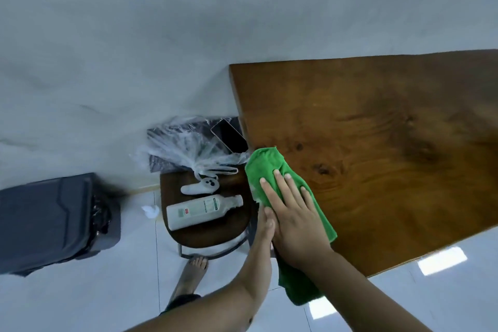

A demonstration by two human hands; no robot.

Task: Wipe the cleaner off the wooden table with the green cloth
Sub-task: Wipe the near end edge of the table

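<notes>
The green cloth [265, 164] lies over the left edge of the wooden table [377, 143], and one end hangs down past the near edge. My right hand [291, 213] rests flat on the cloth with its fingers spread, pressing it onto the wood. My left hand [265, 226] sits against the table's left edge beside the right one, and the right hand partly covers it. Its fingers are hidden. I cannot make out any cleaner on the wood. A pale smear shows on the cloth's left rim.
A dark wooden stool [215, 232] stands left of the table. It holds a white bottle [199, 210] on its side, a white controller [200, 186], a clear plastic bag [188, 148] and a phone [229, 136]. A dark bin [54, 221] stands at far left, with crumpled tissue [151, 210] on the floor.
</notes>
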